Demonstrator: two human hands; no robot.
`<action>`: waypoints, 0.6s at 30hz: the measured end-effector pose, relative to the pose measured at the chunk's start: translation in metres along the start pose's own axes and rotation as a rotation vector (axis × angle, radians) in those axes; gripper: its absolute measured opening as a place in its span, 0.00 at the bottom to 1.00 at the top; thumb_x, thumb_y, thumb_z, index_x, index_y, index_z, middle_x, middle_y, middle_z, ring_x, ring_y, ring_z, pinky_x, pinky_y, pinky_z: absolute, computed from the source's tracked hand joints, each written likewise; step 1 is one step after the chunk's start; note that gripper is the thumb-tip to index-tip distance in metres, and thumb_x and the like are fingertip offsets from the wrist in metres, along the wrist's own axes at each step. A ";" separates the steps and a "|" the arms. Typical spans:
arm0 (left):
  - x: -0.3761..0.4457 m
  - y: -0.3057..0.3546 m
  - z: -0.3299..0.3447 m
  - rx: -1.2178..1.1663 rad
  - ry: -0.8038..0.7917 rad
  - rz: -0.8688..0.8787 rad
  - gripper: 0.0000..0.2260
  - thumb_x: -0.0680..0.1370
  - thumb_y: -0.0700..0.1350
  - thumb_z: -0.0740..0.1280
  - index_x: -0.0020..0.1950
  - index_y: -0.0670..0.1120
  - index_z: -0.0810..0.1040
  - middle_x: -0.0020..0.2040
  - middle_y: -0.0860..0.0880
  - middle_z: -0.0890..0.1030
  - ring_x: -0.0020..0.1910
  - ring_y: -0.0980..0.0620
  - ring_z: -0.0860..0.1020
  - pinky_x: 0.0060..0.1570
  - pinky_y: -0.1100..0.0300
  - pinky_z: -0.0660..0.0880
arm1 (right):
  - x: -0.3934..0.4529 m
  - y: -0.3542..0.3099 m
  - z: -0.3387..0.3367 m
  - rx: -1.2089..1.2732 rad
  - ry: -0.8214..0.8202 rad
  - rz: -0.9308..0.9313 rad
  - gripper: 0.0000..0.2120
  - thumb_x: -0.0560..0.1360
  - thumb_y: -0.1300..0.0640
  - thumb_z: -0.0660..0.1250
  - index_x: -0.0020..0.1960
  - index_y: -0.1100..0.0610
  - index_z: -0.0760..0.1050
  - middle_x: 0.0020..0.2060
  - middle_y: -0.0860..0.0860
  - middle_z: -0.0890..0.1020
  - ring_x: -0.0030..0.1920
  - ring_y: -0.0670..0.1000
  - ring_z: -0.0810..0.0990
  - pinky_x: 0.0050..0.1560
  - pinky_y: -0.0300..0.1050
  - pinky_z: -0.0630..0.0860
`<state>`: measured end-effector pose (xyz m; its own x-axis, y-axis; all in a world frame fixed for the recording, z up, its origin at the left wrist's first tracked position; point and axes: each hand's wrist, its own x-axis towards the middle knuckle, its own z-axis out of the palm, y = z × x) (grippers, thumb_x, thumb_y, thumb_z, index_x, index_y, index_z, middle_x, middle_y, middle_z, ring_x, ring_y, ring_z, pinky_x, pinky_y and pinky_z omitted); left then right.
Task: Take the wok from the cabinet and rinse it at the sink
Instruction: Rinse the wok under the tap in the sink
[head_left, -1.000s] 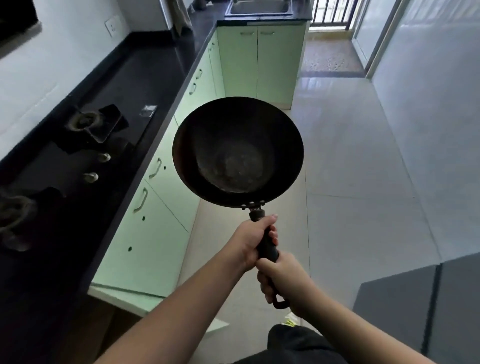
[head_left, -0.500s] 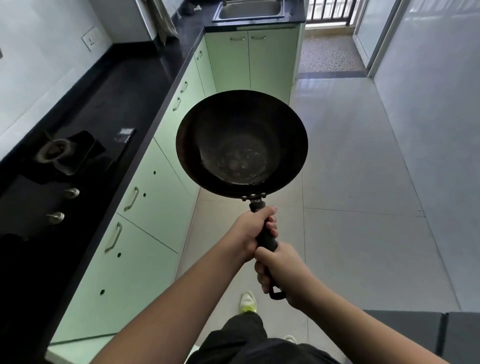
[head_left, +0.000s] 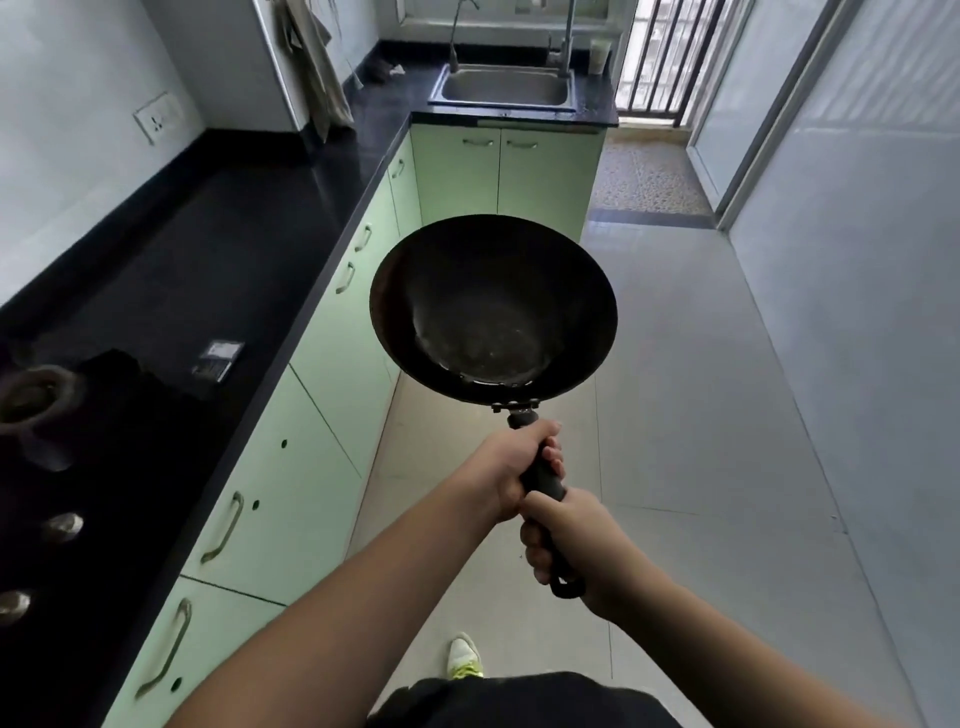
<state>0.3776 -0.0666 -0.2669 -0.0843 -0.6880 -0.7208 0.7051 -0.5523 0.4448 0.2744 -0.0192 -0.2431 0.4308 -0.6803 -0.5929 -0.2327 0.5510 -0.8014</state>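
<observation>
Wok (head_left: 493, 317): 1, gripped by 2 hands, left (head_left: 506, 467), right (head_left: 576, 545).

Both hands hold the black wok (head_left: 493, 312) out over the pale tiled floor (head_left: 701, 415), the left hand (head_left: 511, 470) gripping the handle just below the bowl and the right hand (head_left: 576, 545) curled round its lower end. A black countertop (head_left: 218, 249) over pale green cabinets (head_left: 291, 467) runs along the left. At the far end a steel sink (head_left: 506, 88) sits in the counter, well apart from the wok.
</observation>
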 end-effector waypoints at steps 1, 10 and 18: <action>0.008 0.013 0.000 0.006 -0.007 -0.006 0.13 0.80 0.38 0.63 0.35 0.43 0.68 0.23 0.51 0.69 0.18 0.58 0.67 0.20 0.68 0.68 | 0.011 -0.009 0.001 -0.002 0.008 -0.005 0.02 0.73 0.64 0.59 0.42 0.60 0.67 0.24 0.50 0.70 0.21 0.49 0.67 0.23 0.41 0.66; 0.087 0.100 0.036 0.060 -0.035 -0.009 0.13 0.80 0.38 0.62 0.35 0.44 0.67 0.23 0.52 0.69 0.18 0.58 0.66 0.20 0.68 0.67 | 0.103 -0.076 -0.025 0.009 0.065 -0.028 0.03 0.72 0.64 0.59 0.40 0.59 0.67 0.24 0.50 0.70 0.22 0.49 0.67 0.24 0.41 0.67; 0.182 0.168 0.098 0.101 0.018 -0.019 0.14 0.80 0.38 0.63 0.34 0.44 0.67 0.23 0.52 0.68 0.17 0.58 0.66 0.20 0.68 0.66 | 0.202 -0.138 -0.095 0.014 0.055 -0.046 0.03 0.72 0.65 0.60 0.40 0.60 0.69 0.25 0.51 0.70 0.22 0.49 0.68 0.24 0.42 0.68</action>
<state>0.4113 -0.3309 -0.2715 -0.0841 -0.6690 -0.7385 0.6287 -0.6106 0.4815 0.3108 -0.2790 -0.2596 0.3925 -0.7303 -0.5591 -0.2017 0.5248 -0.8270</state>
